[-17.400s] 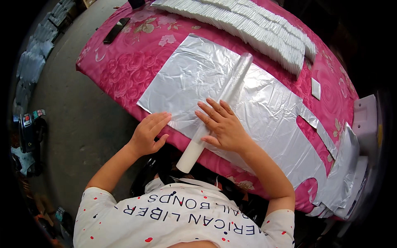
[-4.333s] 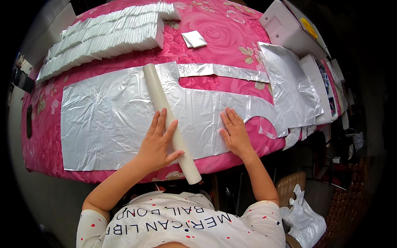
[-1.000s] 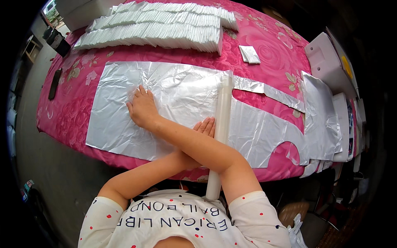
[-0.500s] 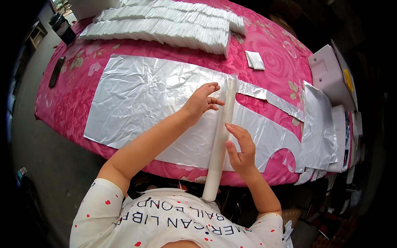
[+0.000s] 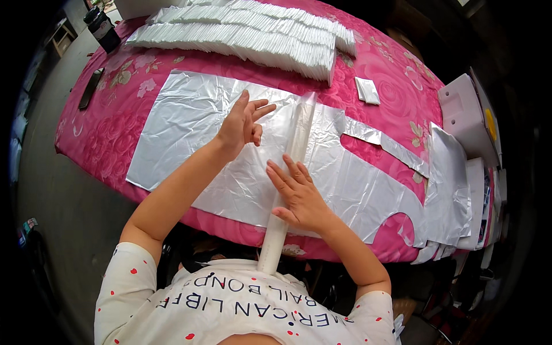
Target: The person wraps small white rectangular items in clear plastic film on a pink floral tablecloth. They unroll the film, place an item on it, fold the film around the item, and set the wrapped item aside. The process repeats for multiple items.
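Note:
A thin, silvery-white plastic sheet [image 5: 190, 115] lies spread over the table, with curved cutouts and narrow strips at its right end like a plastic apron. Across its middle rests a long translucent tube [image 5: 275, 238], whose near end reaches past the table edge to my shirt. My right hand [image 5: 299, 195] is laid over the tube with fingers spread, covering part of it. To the left of the tube, my left hand [image 5: 240, 126] hovers over the sheet, its fingers apart and holding nothing.
Rows of folded white packets [image 5: 253, 52] line the far side, and one folded packet [image 5: 367, 91] lies apart. A white box [image 5: 463, 115] and more plastic sheeting [image 5: 448, 184] are at the right. A black bottle [image 5: 102, 30] and a dark slim object [image 5: 91, 89] sit at the left.
The tube has shifted left across the sheet. My right hand has moved left onto it with fingers spread, and my left hand has drawn away to the left.

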A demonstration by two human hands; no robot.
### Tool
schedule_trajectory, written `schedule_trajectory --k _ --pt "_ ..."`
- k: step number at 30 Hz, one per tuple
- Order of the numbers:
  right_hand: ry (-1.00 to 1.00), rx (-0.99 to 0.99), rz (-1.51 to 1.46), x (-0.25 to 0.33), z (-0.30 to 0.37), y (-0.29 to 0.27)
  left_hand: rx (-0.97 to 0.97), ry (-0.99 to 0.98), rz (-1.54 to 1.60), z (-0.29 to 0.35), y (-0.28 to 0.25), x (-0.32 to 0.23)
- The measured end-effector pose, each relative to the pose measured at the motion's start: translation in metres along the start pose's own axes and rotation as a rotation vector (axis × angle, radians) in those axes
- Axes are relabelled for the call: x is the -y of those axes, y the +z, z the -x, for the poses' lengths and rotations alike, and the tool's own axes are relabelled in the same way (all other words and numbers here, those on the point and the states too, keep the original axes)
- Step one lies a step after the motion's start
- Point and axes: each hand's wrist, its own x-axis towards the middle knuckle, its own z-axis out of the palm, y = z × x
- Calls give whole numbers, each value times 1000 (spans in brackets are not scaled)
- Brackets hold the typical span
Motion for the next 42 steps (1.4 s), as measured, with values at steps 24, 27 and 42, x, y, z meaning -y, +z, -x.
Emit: schedule_trajectory --k 24,27,42 --pt "-295 88 19 131 -288 140 -821 228 -1472 247 -150 0" --pt "-104 -314 -79 138 -287 166 -873 -55 -1578 247 -139 2" --pt "380 -250 -1969 104 -190 47 151 -199 267 215 -72 -4"
